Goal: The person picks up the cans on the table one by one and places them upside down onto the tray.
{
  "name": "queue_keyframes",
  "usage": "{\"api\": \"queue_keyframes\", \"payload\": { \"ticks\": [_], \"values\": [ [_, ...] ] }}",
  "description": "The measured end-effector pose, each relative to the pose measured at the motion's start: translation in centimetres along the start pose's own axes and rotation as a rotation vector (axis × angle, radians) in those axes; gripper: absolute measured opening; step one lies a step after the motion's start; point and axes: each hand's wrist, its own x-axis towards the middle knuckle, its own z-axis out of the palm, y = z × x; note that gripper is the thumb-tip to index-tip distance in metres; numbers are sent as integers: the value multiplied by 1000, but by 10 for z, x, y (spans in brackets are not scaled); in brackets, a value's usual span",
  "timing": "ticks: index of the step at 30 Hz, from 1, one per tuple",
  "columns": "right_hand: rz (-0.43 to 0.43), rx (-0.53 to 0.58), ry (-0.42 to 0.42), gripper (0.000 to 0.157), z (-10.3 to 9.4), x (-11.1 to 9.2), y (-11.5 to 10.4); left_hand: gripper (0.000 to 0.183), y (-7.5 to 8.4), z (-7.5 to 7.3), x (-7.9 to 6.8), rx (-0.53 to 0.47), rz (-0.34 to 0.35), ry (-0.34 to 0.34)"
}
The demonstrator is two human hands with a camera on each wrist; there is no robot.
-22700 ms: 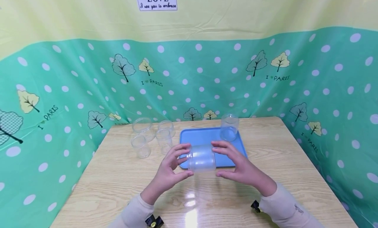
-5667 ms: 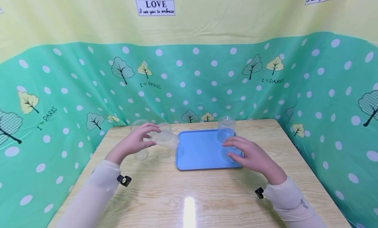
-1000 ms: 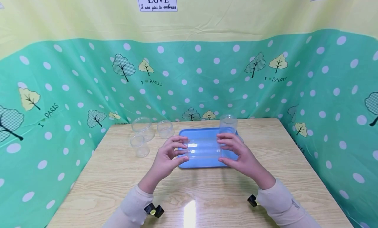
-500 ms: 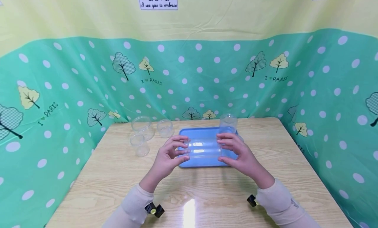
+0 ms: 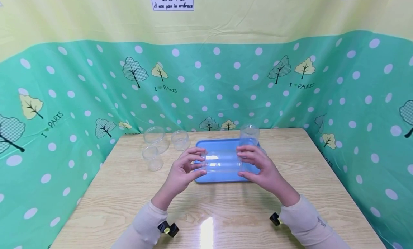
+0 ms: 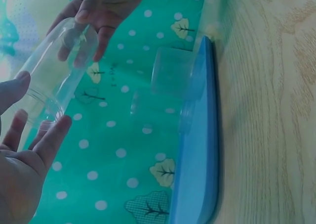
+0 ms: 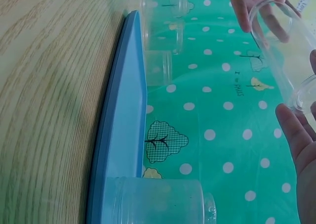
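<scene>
A clear, tall, slim plastic jar [image 5: 222, 161] lies horizontally between my two hands above the blue tray [image 5: 211, 145]. My left hand [image 5: 184, 170] grips its threaded mouth end, thumb below and fingers above in the head view. The base end is held by my right hand [image 5: 259, 166] in the same way. Looking from the left wrist, the see-through jar [image 6: 61, 68] slants up from the left fingers to the right hand [image 6: 101, 16]. A clear jar [image 5: 249, 132] stands at the tray's back right. Another jar [image 5: 262, 151] is mostly hidden behind the right hand.
At the table's back left stand a wide clear jar [image 5: 155, 136], a short one [image 5: 180, 141] and a narrow one [image 5: 152, 158]. A polka-dot curtain [image 5: 206, 84] encloses the back and sides of the wooden table [image 5: 206, 213].
Earlier, both hands held a wider jar; a jar later stood at the tray's front right. The left hand brought the slim jar from the left group into both hands. The last second is nearly still.
</scene>
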Motion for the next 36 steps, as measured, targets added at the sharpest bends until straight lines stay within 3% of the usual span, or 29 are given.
{"api": "queue_keyframes", "payload": {
  "ticks": [17,36],
  "values": [
    [15,-3,6,64,0,-1,0,41,1,-5,0,27,-26,-23],
    [28,-50,14,65,-1,1,-4,39,3,-14,2,30,-25,-12]
  ]
}}
